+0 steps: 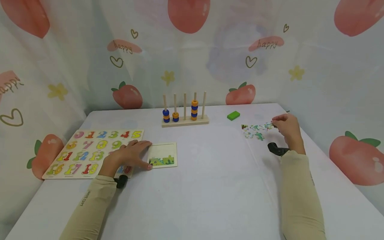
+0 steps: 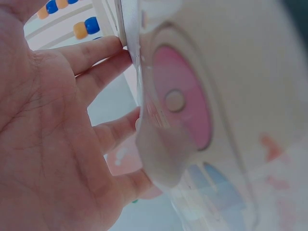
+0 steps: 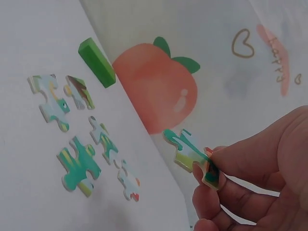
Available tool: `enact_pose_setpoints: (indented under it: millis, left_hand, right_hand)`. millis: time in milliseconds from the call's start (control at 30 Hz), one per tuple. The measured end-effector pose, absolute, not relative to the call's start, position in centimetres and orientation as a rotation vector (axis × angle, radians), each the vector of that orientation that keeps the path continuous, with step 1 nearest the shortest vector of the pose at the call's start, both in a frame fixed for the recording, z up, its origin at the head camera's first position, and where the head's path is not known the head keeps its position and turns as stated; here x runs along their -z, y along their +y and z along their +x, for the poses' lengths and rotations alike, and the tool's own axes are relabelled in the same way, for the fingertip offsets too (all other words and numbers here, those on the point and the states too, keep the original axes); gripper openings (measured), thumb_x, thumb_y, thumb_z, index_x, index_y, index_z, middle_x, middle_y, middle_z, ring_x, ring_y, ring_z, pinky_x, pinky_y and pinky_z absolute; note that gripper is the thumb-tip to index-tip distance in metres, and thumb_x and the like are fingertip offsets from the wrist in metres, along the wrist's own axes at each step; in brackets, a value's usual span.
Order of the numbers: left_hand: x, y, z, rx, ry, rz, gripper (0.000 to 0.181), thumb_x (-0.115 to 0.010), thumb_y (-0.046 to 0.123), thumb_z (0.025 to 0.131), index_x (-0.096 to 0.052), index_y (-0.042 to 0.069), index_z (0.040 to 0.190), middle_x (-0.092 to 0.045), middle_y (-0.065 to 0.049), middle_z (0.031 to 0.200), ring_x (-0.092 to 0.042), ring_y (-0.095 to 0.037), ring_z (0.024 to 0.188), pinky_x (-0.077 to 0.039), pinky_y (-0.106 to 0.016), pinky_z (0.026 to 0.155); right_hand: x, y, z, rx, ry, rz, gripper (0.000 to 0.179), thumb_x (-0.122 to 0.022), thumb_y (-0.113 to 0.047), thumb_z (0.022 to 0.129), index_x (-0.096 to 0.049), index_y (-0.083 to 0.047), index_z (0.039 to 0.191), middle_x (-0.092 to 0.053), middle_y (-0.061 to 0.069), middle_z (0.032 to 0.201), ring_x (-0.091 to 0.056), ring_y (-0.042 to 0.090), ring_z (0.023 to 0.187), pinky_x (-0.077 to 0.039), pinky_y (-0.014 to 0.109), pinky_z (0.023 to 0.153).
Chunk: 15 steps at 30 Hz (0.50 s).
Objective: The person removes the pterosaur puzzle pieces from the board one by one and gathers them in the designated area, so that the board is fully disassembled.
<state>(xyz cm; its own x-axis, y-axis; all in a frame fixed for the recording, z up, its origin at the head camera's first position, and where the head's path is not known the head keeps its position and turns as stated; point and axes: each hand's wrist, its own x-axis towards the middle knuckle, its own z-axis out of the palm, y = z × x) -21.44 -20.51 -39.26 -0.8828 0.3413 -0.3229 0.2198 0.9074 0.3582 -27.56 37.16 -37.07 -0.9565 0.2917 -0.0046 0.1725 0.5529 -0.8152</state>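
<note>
My left hand [image 1: 129, 155] reaches across the number board, its thumb and forefinger spread at the left corners of a small jigsaw tray [image 1: 162, 150]. Green pieces fill the tray's lower strip, and its upper part is bare. In the left wrist view the fingers [image 2: 106, 48] are extended, tips against a board's edge. At the far right, my right hand [image 1: 288, 128] pinches a jigsaw piece [image 3: 185, 149] between thumb and fingers, raised above the table in the right wrist view. Several loose jigsaw pieces [image 3: 79, 163] lie beside it on the white cloth.
The wooden number board [image 1: 107, 135], with coloured numerals, lies at the left, partly under my left forearm and hand. A peg abacus [image 1: 184, 123] with blue and orange beads stands at the back. Near the loose pieces is a green block [image 1: 233, 115]. A patterned curtain hangs behind.
</note>
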Motion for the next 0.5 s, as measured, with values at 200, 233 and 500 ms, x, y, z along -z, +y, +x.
enact_pose_setpoints:
  millis: [200,233,500]
  left_hand:
    - [39.4,-20.6,-21.6,-0.432,2.684,0.409,0.104,-0.086,0.051,0.086,-0.035,0.009,0.167,-0.03,-0.019,0.172,-0.014,-0.049,0.158,-0.009,-0.078,0.121]
    - [39.4,-20.6,-21.6,-0.433,2.686,0.411,0.104,-0.086,0.052,0.086,-0.036,0.009,0.167,-0.03,-0.019,0.172,-0.015,-0.05,0.158,-0.01,-0.079,0.12]
    - [39.1,-20.4,-21.3,-0.419,2.688,0.422,0.104,-0.087,0.052,0.086,-0.036,0.009,0.166,-0.031,-0.019,0.171,-0.016,-0.05,0.157,-0.013,-0.079,0.119]
  right_hand:
    - [38.0,37.9,-27.5,-1.378,-2.692,-0.44,0.039,-0.049,-0.019,0.113,-0.055,0.009,0.14,-0.053,0.028,0.14,-0.05,0.038,0.12,-0.044,0.038,0.092]
    - [38.2,38.0,-27.5,-1.382,-2.701,-0.45,0.039,-0.049,-0.019,0.113,-0.055,0.009,0.14,-0.053,0.028,0.14,-0.05,0.039,0.12,-0.044,0.038,0.092]
    - [39.5,38.5,-27.8,-1.366,-2.748,-0.524,0.038,-0.05,-0.015,0.111,-0.056,0.009,0.139,-0.054,0.027,0.139,-0.049,0.033,0.112,-0.042,0.039,0.087]
